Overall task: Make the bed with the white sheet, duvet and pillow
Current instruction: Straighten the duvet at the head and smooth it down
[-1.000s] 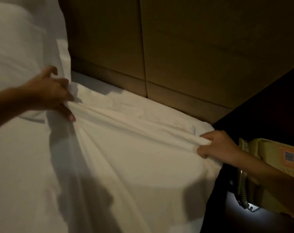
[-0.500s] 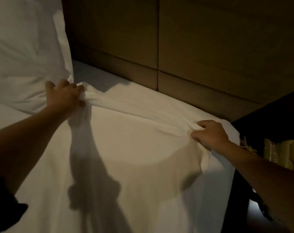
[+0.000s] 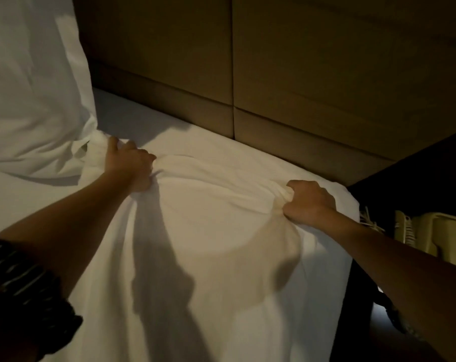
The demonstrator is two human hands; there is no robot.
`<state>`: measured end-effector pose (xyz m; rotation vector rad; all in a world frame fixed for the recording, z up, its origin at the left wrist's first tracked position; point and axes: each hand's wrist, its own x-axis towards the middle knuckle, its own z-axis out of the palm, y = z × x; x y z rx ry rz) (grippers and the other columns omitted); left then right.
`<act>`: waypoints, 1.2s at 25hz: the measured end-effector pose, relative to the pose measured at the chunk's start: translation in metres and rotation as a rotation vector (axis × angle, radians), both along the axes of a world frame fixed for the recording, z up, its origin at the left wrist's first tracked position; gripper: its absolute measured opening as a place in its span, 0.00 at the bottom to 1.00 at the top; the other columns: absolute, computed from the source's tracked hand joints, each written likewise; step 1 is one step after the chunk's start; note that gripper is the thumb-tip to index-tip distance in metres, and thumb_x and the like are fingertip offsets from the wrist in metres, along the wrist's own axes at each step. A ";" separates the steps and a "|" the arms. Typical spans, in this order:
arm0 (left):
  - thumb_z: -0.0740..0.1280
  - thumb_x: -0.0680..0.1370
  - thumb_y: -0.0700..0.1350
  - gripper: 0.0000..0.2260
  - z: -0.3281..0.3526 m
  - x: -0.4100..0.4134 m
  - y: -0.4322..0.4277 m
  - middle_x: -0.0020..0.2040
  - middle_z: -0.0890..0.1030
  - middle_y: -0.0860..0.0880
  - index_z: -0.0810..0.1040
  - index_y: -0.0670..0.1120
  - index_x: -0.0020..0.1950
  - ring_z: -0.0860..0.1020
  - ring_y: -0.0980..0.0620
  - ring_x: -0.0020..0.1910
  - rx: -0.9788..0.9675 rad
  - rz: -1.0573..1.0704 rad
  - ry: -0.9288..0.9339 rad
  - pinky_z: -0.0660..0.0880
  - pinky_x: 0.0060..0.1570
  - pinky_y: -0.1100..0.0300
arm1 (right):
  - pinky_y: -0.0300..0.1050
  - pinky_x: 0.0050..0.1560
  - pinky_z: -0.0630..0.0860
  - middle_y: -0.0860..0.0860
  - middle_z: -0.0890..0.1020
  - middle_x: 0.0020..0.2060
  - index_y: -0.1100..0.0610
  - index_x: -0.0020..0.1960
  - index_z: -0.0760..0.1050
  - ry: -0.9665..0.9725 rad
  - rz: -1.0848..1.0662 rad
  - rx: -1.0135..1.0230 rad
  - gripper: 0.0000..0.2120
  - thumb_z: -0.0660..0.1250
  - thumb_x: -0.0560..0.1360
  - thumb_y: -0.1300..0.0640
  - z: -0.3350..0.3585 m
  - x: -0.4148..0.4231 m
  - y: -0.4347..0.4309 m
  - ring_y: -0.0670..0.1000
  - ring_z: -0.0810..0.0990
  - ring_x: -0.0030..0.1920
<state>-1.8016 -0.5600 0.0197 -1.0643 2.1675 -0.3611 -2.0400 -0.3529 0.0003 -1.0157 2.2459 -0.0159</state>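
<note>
Centre frame: I watch both fists bunch the top edge of what I take to be the duvet [image 3: 214, 231], left hand [image 3: 129, 164] beside the pillow [image 3: 31, 100] at upper left, right hand [image 3: 309, 202] near the bed's right edge, apparently spaced wide to draw it evenly toward the headboard [image 3: 274, 74]. Cloth is gathered inside tightly curled fingers [image 3: 297, 184], spreading down-frame.

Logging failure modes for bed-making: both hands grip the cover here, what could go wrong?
1. Left hand grips the cover right beside the pillow; a further pull could drag or tip it.
2. Right hand works at the bed edge near the phone; arm or cloth might snag its cord.
3. Cover is bunched at both grips; creases may remain.
</note>
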 end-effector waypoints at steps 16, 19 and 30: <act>0.74 0.72 0.46 0.35 -0.012 0.019 0.014 0.69 0.64 0.34 0.61 0.40 0.73 0.65 0.33 0.65 0.008 0.299 0.855 0.67 0.61 0.38 | 0.53 0.47 0.74 0.58 0.70 0.53 0.56 0.57 0.67 0.336 0.120 -0.195 0.17 0.65 0.71 0.55 -0.015 -0.028 0.087 0.62 0.74 0.51; 0.67 0.77 0.49 0.20 -0.003 0.024 0.016 0.57 0.75 0.33 0.72 0.35 0.60 0.74 0.36 0.53 0.077 0.589 0.922 0.69 0.50 0.46 | 0.54 0.40 0.74 0.60 0.75 0.40 0.62 0.47 0.73 0.237 0.172 -0.389 0.15 0.57 0.71 0.52 -0.018 -0.026 0.101 0.63 0.76 0.39; 0.63 0.79 0.51 0.22 -0.008 0.018 -0.001 0.66 0.71 0.36 0.70 0.39 0.68 0.70 0.35 0.64 -0.166 0.928 0.944 0.65 0.64 0.43 | 0.39 0.46 0.63 0.58 0.76 0.48 0.65 0.53 0.75 -0.149 -0.153 -0.441 0.15 0.64 0.78 0.52 -0.034 -0.047 0.065 0.57 0.74 0.50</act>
